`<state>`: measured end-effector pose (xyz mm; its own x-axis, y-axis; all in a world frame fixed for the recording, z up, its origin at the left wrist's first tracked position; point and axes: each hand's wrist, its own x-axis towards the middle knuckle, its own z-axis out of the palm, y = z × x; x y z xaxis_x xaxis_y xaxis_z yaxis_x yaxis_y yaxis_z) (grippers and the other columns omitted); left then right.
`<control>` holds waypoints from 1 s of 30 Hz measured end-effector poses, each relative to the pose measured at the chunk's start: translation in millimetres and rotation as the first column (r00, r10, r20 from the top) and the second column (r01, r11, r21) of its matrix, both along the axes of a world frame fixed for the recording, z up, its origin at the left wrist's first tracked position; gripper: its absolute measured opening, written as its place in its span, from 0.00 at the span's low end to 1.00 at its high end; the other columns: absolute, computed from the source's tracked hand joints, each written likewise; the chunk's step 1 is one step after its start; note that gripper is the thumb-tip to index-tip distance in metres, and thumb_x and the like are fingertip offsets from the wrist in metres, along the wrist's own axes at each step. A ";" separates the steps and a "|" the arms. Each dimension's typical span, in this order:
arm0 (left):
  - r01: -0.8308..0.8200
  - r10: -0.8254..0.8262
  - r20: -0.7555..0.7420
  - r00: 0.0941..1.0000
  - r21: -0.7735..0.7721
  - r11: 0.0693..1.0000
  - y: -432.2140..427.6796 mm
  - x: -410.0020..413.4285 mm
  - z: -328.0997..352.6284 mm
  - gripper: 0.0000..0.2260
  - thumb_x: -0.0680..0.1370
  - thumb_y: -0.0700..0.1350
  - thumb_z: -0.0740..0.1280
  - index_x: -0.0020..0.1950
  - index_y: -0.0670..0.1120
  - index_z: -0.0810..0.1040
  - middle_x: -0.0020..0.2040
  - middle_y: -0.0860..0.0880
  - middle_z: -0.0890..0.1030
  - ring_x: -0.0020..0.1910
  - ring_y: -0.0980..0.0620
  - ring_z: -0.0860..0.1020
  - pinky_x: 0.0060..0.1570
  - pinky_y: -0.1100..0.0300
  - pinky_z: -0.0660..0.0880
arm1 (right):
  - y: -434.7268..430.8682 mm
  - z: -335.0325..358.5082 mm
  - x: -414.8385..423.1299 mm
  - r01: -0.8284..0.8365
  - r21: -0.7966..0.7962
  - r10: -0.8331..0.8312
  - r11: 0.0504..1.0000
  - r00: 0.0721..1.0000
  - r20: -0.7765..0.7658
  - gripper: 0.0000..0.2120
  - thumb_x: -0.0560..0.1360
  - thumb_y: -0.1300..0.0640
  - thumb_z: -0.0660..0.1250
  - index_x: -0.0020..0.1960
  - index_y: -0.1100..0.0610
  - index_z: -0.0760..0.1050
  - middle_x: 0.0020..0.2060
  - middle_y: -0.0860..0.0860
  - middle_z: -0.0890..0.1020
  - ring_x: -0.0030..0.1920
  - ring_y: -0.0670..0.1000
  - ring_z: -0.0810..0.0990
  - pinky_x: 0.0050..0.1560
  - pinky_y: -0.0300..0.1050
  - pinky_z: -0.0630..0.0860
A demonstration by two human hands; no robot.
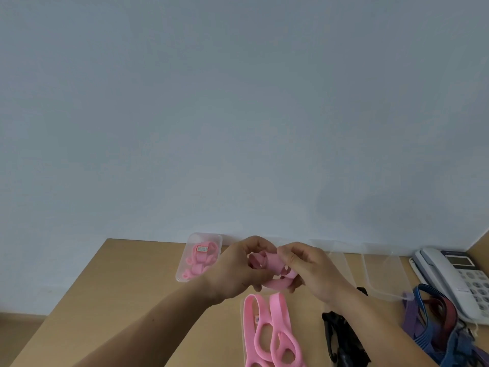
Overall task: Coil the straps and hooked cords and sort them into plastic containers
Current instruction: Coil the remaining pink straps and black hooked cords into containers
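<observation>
One pink strap (272,270), partly coiled, lifted just right of clear container (196,238) w/ coiled pink straps (197,263) inside; two flat pink straps (276,311) nearer & right of it.

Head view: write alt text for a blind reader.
The left hand and right hand grip a looped pink strap above a wooden table. A clear container of coiled pink straps sits behind; loose pink straps, dark cords and a telephone lie nearby.

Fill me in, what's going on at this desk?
A person is coiling a pink strap, gripped by both the left hand and right hand above the desk. A container at the back already holds coiled straps. Two loose straps lie flat in front; black cords and blue cords wait at the right.
</observation>
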<state>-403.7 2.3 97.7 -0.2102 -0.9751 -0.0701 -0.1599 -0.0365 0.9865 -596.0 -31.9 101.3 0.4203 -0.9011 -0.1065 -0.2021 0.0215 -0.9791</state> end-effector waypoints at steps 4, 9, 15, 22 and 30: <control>-0.009 0.011 0.049 0.999 -0.036 0.999 2.4 -2.9 -3.6 0.18 0.71 0.38 0.74 0.58 0.49 0.75 0.52 0.41 0.80 0.38 0.49 0.80 0.40 0.51 0.80 | 0.8 -3.3 0.2 0.014 -0.021 -0.014 1.000 1.000 -0.026 0.04 0.78 0.55 0.69 0.47 0.52 0.82 0.38 0.51 0.84 0.32 0.54 0.81 0.33 0.43 0.78; 0.034 -0.032 -0.015 0.999 0.123 0.992 1.0 0.9 -5.5 0.22 0.71 0.39 0.72 0.64 0.45 0.72 0.53 0.39 0.81 0.41 0.43 0.82 0.45 0.48 0.81 | 4.2 -3.7 1.1 0.032 -0.091 -0.029 0.995 0.999 0.041 0.06 0.73 0.55 0.75 0.49 0.51 0.82 0.40 0.51 0.84 0.35 0.52 0.82 0.34 0.43 0.78; 0.113 -0.070 -0.200 0.977 0.214 0.970 3.2 4.2 -2.0 0.14 0.78 0.49 0.67 0.58 0.41 0.81 0.47 0.43 0.83 0.43 0.44 0.80 0.42 0.54 0.79 | 6.1 -5.8 3.4 -0.012 -0.155 0.007 0.988 1.000 -0.029 0.13 0.68 0.51 0.79 0.49 0.47 0.80 0.35 0.52 0.83 0.35 0.47 0.80 0.39 0.37 0.78; -0.011 0.099 -0.279 0.955 0.298 0.954 -1.2 27.6 -16.3 0.17 0.76 0.42 0.73 0.59 0.34 0.75 0.43 0.40 0.83 0.39 0.46 0.81 0.39 0.57 0.79 | 6.0 -24.9 21.7 -0.033 -0.246 -0.009 0.969 0.986 -0.167 0.16 0.70 0.57 0.77 0.51 0.42 0.77 0.38 0.42 0.83 0.37 0.43 0.80 0.40 0.36 0.77; -0.079 0.173 -0.313 0.934 0.292 0.953 -13.0 50.0 -37.1 0.20 0.72 0.41 0.78 0.57 0.35 0.74 0.41 0.39 0.83 0.39 0.44 0.82 0.39 0.57 0.78 | 2.1 -29.9 46.9 -0.063 -0.427 -0.108 0.902 0.925 -0.364 0.15 0.70 0.49 0.75 0.53 0.38 0.76 0.46 0.36 0.79 0.46 0.40 0.79 0.44 0.35 0.78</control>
<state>-353.7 -10.7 60.6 -0.1440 -0.9483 -0.2826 0.1973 -0.3074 0.9309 -549.1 -29.9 71.4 0.4051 -0.9029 0.1434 -0.5555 -0.3677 -0.7458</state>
